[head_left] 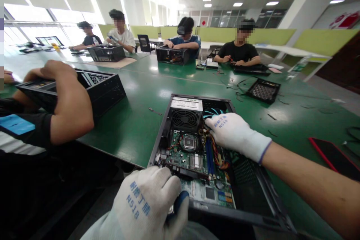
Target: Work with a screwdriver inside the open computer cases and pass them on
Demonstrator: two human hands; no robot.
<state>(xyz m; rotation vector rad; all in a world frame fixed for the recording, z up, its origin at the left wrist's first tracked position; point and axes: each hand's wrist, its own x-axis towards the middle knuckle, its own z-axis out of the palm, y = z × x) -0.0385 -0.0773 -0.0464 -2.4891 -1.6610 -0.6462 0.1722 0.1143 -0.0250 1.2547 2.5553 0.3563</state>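
An open black computer case (264, 198) lies in front of me with its inside facing up. It holds a green motherboard (184, 157) with a bare processor socket, a power supply (185, 118) at the far left, and a fan with blue blades (212, 112). My left hand (149, 198), in a white glove with a dark blue palm, is closed round the near left corner of the case. My right hand (230, 131), gloved alike, reaches in from the right, its fingers closed at a bundle of coloured cables (215, 150) beside the power supply; its fingertips are partly hidden.
At my left a person's arm (71, 101) leans over another black case (108, 92). Several people work across the green table (137, 112). A drive cage (263, 90), a red-edged black panel (334, 159), loose cables and a small metal piece (154, 111) lie about.
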